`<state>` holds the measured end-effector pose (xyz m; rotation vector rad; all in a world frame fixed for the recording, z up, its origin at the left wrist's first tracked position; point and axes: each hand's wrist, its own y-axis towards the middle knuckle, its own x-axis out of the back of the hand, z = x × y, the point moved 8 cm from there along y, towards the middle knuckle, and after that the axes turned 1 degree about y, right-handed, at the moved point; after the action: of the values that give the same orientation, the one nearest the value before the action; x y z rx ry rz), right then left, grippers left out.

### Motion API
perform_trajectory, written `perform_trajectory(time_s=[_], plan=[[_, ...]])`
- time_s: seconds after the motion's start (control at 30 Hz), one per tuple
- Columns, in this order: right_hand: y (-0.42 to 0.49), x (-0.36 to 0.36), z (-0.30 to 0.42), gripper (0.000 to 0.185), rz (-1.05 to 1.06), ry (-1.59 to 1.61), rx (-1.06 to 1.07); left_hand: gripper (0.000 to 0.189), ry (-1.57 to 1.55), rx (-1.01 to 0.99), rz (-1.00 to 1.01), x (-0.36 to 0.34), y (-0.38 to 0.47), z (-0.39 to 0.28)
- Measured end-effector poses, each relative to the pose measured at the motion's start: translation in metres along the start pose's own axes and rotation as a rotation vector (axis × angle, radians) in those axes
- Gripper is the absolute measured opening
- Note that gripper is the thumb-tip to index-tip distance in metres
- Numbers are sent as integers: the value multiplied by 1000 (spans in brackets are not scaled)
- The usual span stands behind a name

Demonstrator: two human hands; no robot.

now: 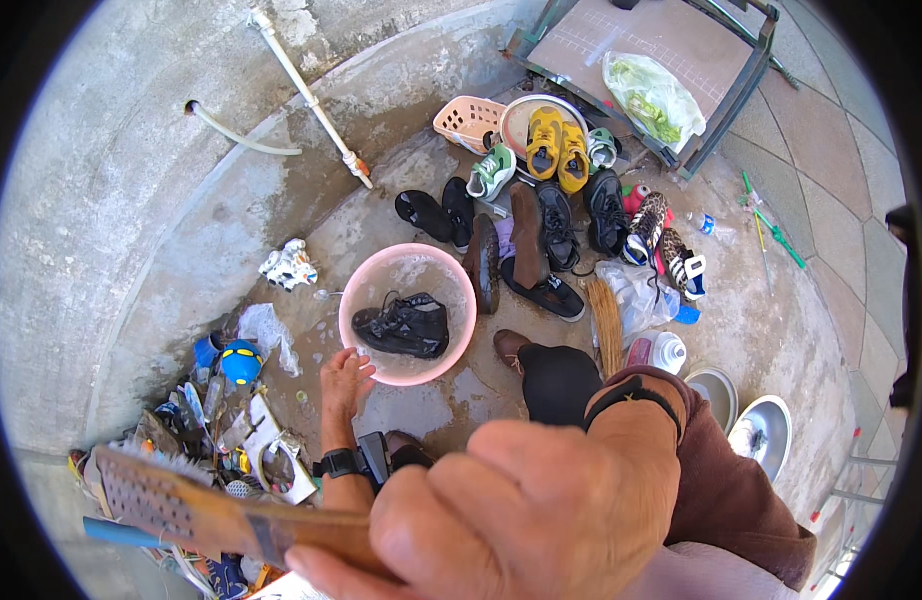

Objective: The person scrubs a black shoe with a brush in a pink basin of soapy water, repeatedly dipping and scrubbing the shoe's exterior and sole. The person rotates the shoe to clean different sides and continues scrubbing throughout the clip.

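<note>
My right hand (513, 510) is raised close to the camera, gripping the handle of a wooden scrubbing brush (213, 510). White bristles show along the brush's far edge. Lower down, my left hand (344, 382) has its fingers apart at the near left rim of a pink plastic basin (470, 300); contact with the rim cannot be made out. A wet black lace-up shoe (412, 326) lies on its side in the basin's sudsy water. Beyond the basin stand several shoes, among them a yellow pair (557, 150) and a brown shoe (526, 236).
A straw broom (605, 322) and a white bottle (665, 351) lie right of my leg. Metal bowls (768, 420) sit farther right. Rubbish with a blue ball (242, 361) is heaped at left. A white pipe (303, 90) runs down the concrete wall.
</note>
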<state>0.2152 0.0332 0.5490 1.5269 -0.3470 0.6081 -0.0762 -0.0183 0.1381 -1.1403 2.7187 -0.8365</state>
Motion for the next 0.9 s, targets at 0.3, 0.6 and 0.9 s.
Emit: perform_trajectory(time_s=[0.3, 0.6, 0.9], plan=[[-206, -232, -109, 26, 876, 323, -872, 39, -288, -154, -15, -2, -51, -18], [-365, -341, -154, 51, 458, 677, -1928, 39, -650, -12, -137, 1, -17, 22], [-327, -452, -232, 37, 820, 51, -1193, 34, -879, -112, -162, 37, -19, -7]])
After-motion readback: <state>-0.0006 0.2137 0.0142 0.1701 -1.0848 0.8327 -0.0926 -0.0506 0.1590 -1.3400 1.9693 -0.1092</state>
